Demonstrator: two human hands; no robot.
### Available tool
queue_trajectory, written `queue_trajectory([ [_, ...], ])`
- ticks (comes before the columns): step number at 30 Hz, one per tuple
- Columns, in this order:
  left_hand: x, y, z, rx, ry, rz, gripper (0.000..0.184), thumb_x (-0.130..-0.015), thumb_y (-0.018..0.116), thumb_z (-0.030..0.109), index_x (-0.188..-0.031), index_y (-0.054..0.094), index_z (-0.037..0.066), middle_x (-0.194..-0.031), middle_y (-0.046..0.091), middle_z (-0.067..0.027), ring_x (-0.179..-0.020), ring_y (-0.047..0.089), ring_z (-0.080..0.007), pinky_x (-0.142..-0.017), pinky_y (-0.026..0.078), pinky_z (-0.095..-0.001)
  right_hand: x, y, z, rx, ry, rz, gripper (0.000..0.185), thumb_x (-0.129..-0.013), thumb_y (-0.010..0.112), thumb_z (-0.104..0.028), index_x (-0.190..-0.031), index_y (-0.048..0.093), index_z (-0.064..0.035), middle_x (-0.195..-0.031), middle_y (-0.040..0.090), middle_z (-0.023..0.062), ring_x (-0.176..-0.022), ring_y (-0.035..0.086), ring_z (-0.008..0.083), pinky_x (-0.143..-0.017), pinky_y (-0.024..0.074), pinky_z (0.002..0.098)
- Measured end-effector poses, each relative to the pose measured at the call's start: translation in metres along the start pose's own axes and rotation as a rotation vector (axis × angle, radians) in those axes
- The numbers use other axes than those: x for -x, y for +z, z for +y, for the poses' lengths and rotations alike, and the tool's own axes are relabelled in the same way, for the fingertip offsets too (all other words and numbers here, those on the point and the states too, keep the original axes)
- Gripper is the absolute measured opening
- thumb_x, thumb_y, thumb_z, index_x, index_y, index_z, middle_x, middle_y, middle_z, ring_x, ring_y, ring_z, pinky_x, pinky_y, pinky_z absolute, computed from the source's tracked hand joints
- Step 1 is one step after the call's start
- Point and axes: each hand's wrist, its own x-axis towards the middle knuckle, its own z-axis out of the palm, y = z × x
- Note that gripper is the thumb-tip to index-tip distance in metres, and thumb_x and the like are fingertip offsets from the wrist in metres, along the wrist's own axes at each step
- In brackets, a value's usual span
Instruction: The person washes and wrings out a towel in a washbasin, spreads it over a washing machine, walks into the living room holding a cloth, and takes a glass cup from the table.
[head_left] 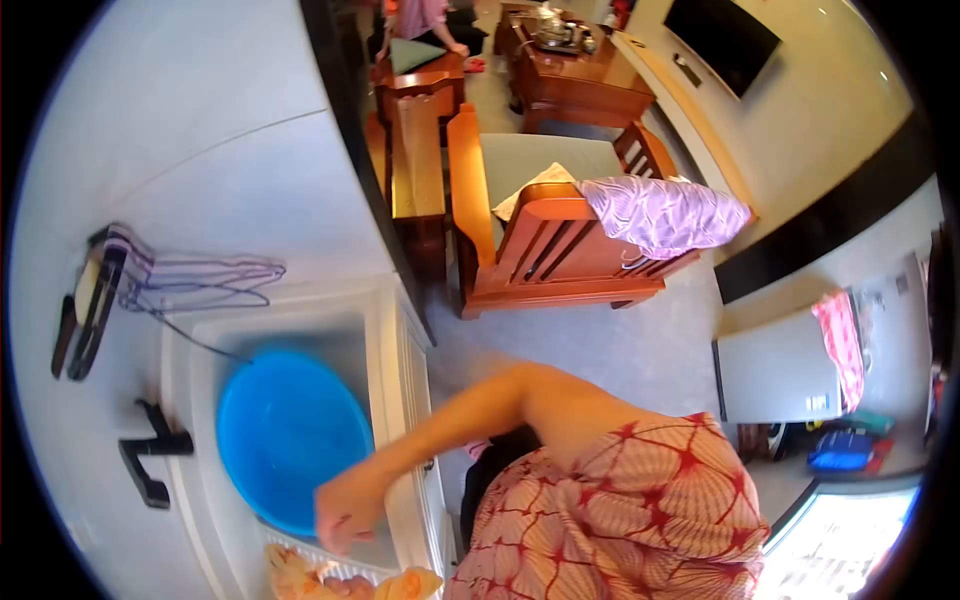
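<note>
yellow cloth (408, 584) lies bunched at the sink's (382, 330) ribbed slope, near the blue basin (290, 430); right hand (350, 505) hangs close, fingers curled, grip unclear; left hand (350, 584) half-hidden, fingers i cannot tell.

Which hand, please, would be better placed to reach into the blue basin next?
Probably the right hand: in view it overlaps the rim of the blue basin. What seems to be the left hand is farther off, amid yellowish cloth at the picture's bottom edge.
</note>
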Motion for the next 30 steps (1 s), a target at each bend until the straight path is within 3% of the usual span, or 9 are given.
queue_trajectory([
  [4,-0.044,0.031,-0.010,0.048,-0.308,-0.329,0.046,-0.070,0.062,0.032,-0.099,0.051,-0.003,-0.081,0.057,-0.0110,-0.071,0.056,-0.0227,-0.059,0.046,-0.0276,0.090,0.041,0.028,-0.285,0.196,0.248,0.019,-0.083,0.049,-0.015,-0.088,0.057,0.0016,-0.064,0.055,0.0053,-0.061,0.055,0.0099,-0.056,0.0436,0.0233],
  [6,-0.057,0.053,-0.025,-0.420,-0.375,-0.561,0.050,-0.067,0.064,0.033,-0.102,0.050,-0.001,-0.082,0.057,-0.0125,-0.071,0.057,-0.0242,-0.061,0.046,-0.0289,0.133,0.054,0.003,-0.546,0.351,0.454,0.026,-0.081,0.055,-0.020,-0.096,0.056,0.0009,-0.071,0.056,0.0070,-0.070,0.055,0.0101,-0.063,0.0434,0.0231],
  [8,-0.069,0.080,-0.044,-1.088,-0.261,-0.915,0.062,-0.062,0.069,0.033,-0.110,0.047,0.002,-0.088,0.057,-0.0152,-0.075,0.056,-0.0263,-0.069,0.045,-0.0325,0.167,0.070,-0.006,-0.635,0.286,0.640,0.037,-0.081,0.054,-0.024,-0.109,0.047,-0.0007,-0.091,0.057,0.0112,-0.078,0.057,0.0173,-0.066,0.0474,0.0291],
  [11,-0.042,0.139,-0.083,-1.426,0.156,-1.263,0.045,-0.069,0.065,0.022,-0.106,0.049,0.003,-0.075,0.057,-0.0185,-0.064,0.056,-0.0321,-0.057,0.043,-0.0367,0.209,0.096,0.010,-0.689,0.155,0.794,0.046,-0.081,0.054,-0.032,-0.114,0.043,-0.0015,-0.099,0.054,0.0124,-0.087,0.055,0.0186,-0.074,0.0461,0.0328],
  [14,-0.021,0.170,-0.107,-1.382,0.373,-1.447,0.047,-0.071,0.064,0.022,-0.109,0.047,0.001,-0.083,0.057,-0.0183,-0.069,0.055,-0.0351,-0.060,0.043,-0.0361,0.235,0.123,-0.009,-1.348,0.050,1.313,0.052,-0.082,0.051,-0.038,-0.118,0.039,-0.0030,-0.113,0.049,0.0117,-0.099,0.050,0.0202,-0.086,0.0398,0.0376],
  [19,0.008,0.189,-0.176,-0.783,0.077,-1.395,0.046,-0.080,0.055,0.021,-0.117,0.037,0.001,-0.090,0.053,-0.0104,-0.070,0.055,-0.0217,-0.063,0.045,-0.0331,0.276,0.140,-0.036,-1.173,-0.239,1.667,0.047,-0.080,0.055,-0.031,-0.116,0.041,-0.0043,-0.114,0.049,0.0077,-0.105,0.046,0.0193,-0.094,0.0326,0.0356],
  [21,0.027,0.206,-0.189,-0.503,-0.697,-1.028,0.041,-0.084,0.050,0.019,-0.117,0.035,0.001,-0.101,0.050,-0.0126,-0.073,0.056,-0.0171,-0.066,0.047,-0.0290,0.307,0.147,-0.048,-1.081,-0.270,1.735,0.046,-0.080,0.056,-0.029,-0.116,0.042,-0.0049,-0.113,0.049,0.0068,-0.104,0.046,0.0186,-0.094,0.0320,0.0340],
  [23,0.047,0.223,-0.202,-0.274,-0.822,-1.117,0.041,-0.084,0.049,0.019,-0.117,0.033,0.002,-0.100,0.049,-0.0151,-0.070,0.056,-0.0176,-0.063,0.047,-0.0270,0.345,0.159,-0.055,-0.781,-0.441,1.466,0.047,-0.077,0.059,-0.028,-0.115,0.042,-0.0057,-0.110,0.051,0.0063,-0.103,0.047,0.0174,-0.093,0.0332,0.0332],
  [30,0.183,0.338,-0.261,-0.594,-0.294,-1.396,0.036,-0.075,0.057,0.008,-0.105,0.039,-0.001,-0.098,0.048,-0.0112,-0.084,0.050,-0.0162,-0.073,0.043,-0.0279,0.460,0.261,-0.111,-0.635,-0.159,1.699,0.053,-0.079,0.059,-0.031,-0.118,0.040,-0.0019,-0.110,0.051,0.0085,-0.103,0.047,0.0180,-0.091,0.0343,0.0310],
])
